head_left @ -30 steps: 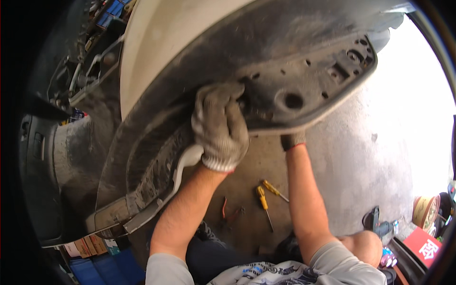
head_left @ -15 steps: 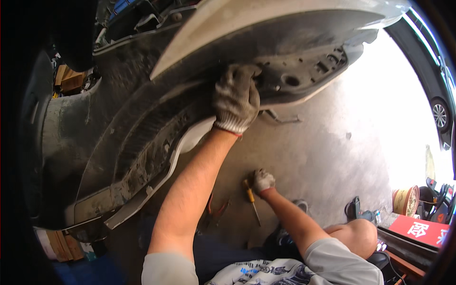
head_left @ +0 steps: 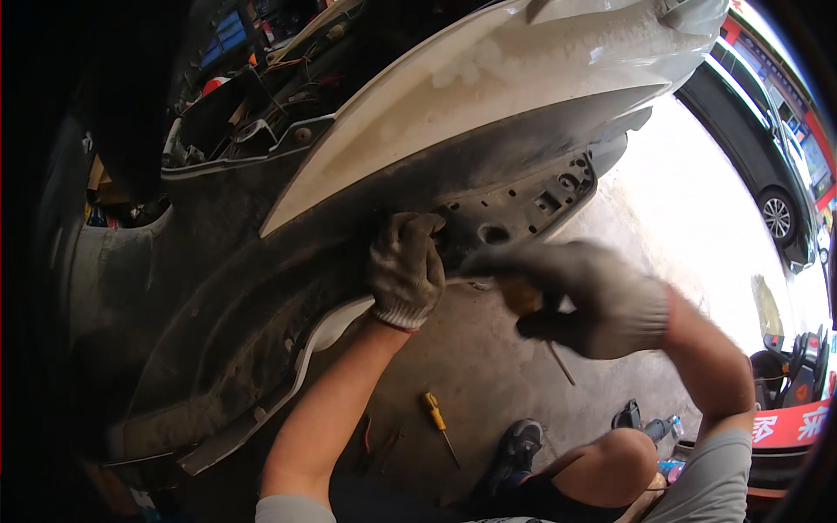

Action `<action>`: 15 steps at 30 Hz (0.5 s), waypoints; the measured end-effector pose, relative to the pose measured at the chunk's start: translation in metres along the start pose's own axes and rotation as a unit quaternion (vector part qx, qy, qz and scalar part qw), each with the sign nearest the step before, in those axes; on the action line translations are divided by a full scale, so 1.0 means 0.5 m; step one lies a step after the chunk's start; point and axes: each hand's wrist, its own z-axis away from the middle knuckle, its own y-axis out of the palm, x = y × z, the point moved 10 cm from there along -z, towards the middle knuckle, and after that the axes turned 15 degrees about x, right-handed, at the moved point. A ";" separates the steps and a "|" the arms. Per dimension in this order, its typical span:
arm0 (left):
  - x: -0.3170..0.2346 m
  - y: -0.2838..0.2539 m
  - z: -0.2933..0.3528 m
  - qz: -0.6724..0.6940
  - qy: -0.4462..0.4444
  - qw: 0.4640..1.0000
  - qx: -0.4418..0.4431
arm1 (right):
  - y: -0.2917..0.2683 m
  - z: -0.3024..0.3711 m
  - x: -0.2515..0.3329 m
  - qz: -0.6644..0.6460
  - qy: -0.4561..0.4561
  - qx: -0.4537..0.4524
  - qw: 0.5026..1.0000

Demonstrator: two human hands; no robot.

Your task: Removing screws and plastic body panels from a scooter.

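I am looking down at my left hand (head_left: 405,270), in a grimy white knit work glove, pressing up against the lower edge of the white plastic car bumper cover (head_left: 488,96) where it is meeting the dusty black plastic wheel-arch liner (head_left: 218,314); its fingers are curled closed over that seam, gripping the liner's lip. My right hand (head_left: 593,301), gloved the same way and blurred, is wrapped shut around a screwdriver with a yellowish handle (head_left: 526,301), its thin shaft poking down and to the right, just below the black perforated mounting bracket (head_left: 532,205) at the bumper's end. I am judging the bumper cover as large but light and springy, flexing rather than cracking, with dusty faces that would slip under a glove, so the stiffer folded lower lip beside the bracket looks the best place to take hold. A second yellow-handled screwdriver (head_left: 436,418) is lying on the concrete floor (head_left: 488,383) near my dark shoe (head_left: 514,440).
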 end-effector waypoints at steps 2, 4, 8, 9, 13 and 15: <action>0.012 0.002 0.003 0.005 -0.004 1.000 0.010 | -0.129 0.064 0.031 -0.012 -0.095 -0.205 0.974; 0.012 -0.001 0.010 -0.012 0.005 1.000 0.010 | -0.209 0.097 0.052 -0.020 -0.175 -0.364 0.915; -0.004 0.014 -0.006 -0.014 0.004 1.000 0.022 | -0.260 0.096 0.041 0.046 -0.211 -0.396 0.893; 0.009 0.016 0.004 -0.024 -0.015 0.999 0.036 | -0.257 0.075 0.023 0.025 -0.236 -0.380 0.894; 0.015 0.023 0.007 -0.045 -0.025 0.998 0.043 | -0.241 0.032 0.032 0.108 -0.233 -0.267 0.929; 0.020 0.022 0.010 -0.047 -0.033 0.997 0.046 | -0.236 0.008 0.013 0.100 -0.134 -0.228 0.959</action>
